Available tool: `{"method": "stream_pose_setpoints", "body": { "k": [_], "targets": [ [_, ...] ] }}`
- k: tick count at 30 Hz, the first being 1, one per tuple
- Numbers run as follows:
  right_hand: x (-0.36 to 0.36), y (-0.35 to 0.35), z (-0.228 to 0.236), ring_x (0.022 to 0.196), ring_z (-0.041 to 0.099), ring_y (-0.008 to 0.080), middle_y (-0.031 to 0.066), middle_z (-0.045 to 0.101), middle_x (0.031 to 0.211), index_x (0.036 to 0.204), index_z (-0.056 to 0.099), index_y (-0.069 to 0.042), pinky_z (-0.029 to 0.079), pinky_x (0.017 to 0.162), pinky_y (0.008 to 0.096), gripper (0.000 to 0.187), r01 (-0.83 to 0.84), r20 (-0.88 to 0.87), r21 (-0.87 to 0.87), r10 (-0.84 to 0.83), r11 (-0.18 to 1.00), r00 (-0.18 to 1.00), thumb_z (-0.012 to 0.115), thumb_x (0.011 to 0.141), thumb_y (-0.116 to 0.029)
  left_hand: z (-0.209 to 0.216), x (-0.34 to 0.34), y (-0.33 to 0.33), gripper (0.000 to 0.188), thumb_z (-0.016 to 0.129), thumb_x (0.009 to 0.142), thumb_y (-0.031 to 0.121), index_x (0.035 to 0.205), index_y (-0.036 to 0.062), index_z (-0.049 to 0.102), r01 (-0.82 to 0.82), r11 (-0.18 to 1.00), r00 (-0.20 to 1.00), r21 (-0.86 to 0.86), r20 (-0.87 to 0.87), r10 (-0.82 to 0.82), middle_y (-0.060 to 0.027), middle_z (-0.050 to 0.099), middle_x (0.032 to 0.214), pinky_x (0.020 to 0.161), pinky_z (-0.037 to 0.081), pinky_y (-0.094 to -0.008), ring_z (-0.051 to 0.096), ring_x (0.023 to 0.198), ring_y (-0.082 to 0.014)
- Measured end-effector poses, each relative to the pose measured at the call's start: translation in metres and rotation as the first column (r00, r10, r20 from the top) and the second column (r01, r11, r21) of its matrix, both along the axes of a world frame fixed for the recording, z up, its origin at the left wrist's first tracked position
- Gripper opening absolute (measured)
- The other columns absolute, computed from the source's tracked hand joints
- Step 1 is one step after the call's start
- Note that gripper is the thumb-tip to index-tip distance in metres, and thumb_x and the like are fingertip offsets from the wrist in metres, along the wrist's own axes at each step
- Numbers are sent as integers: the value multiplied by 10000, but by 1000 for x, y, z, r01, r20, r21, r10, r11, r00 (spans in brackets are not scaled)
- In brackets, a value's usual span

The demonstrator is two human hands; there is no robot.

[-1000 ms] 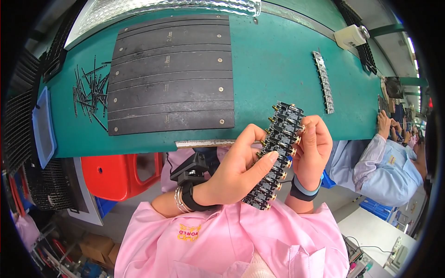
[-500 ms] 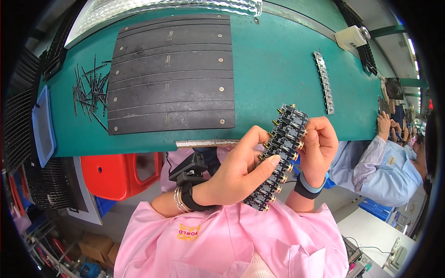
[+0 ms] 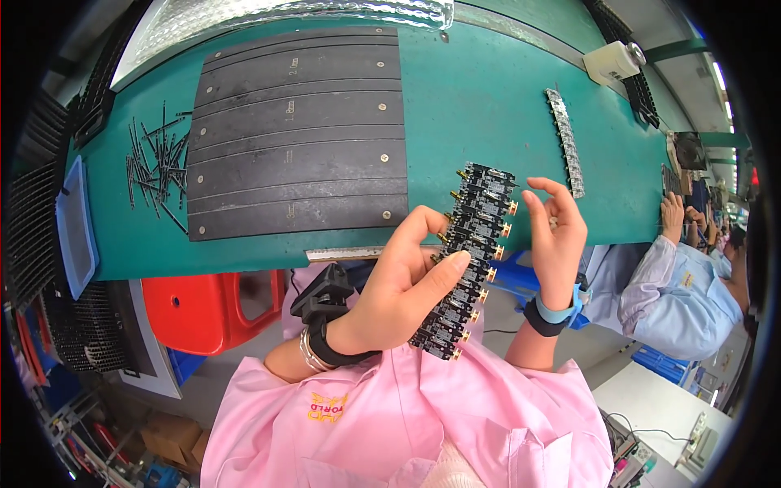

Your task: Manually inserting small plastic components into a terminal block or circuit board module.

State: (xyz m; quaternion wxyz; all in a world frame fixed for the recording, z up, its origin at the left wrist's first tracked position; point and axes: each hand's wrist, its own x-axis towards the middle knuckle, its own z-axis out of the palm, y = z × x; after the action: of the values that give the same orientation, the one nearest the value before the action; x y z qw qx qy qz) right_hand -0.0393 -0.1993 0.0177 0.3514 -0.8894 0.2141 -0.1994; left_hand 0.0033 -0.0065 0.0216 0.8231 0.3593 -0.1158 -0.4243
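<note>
A black panel of joined circuit boards point(image 3: 472, 236) is held tilted in front of my chest, brass-coloured connectors lining its long edges. My left hand point(image 3: 415, 285) grips it by the left side, thumb on its face and fingers curled behind. My right hand point(image 3: 557, 232) is raised off the panel's right edge, index finger and thumb apart. Small pale pieces point(image 3: 553, 221) show against its curled other fingers, too small to name. Farther off on the green table lies a second, narrow strip of circuit boards point(image 3: 565, 142).
A dark grooved plate point(image 3: 297, 134) fastened with screws covers the table's left part. Thin black strips point(image 3: 159, 167) lie heaped beside it. A blue tray point(image 3: 77, 228) hangs at the left edge, a white bottle point(image 3: 612, 63) stands far right. A co-worker's sleeve point(image 3: 651, 272) is at right.
My right hand has let go of the panel's right edge and moved away, thumb and index finger opening. My left hand has shifted the panel slightly left and turned it more upright.
</note>
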Motion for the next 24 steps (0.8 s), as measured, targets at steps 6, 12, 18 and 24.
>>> {"method": "stream_pose_setpoints", "body": {
  "k": [6,12,18,24],
  "targets": [
    [11,2,-15,480,462,98,89,542,582,851,606,-32,370,458,232,99,-25,39,-66,28,998,999,562,763,-40,-1,1,1,153,390,865,68,968,46,279,-12,1000,1000,-7,-4,12,-124,562,893,564,437,-193,540,674,-73],
    [9,3,-11,499,483,109,100,574,632,823,610,-19,382,477,230,82,-52,-8,-56,51,997,999,561,759,-35,-5,1,-1,160,398,869,82,966,48,276,-5,1000,1000,-16,-10,5,-111,561,856,535,435,-191,536,645,-69],
    [7,-6,-15,411,365,70,20,432,494,871,561,-20,288,384,207,94,-140,6,-14,140,990,990,529,809,-83,-7,-1,0,150,396,866,69,970,45,289,13,1000,1000,-3,-22,-13,-115,561,883,555,434,-189,537,666,-65],
    [-4,7,-2,386,180,21,-54,250,474,985,438,-62,123,319,170,159,-421,423,906,89,-47,902,429,880,-181,-4,-5,-4,148,398,867,69,971,40,297,85,995,996,-44,-35,-86,-92,556,834,543,431,-188,533,651,-60]
  ]
}}
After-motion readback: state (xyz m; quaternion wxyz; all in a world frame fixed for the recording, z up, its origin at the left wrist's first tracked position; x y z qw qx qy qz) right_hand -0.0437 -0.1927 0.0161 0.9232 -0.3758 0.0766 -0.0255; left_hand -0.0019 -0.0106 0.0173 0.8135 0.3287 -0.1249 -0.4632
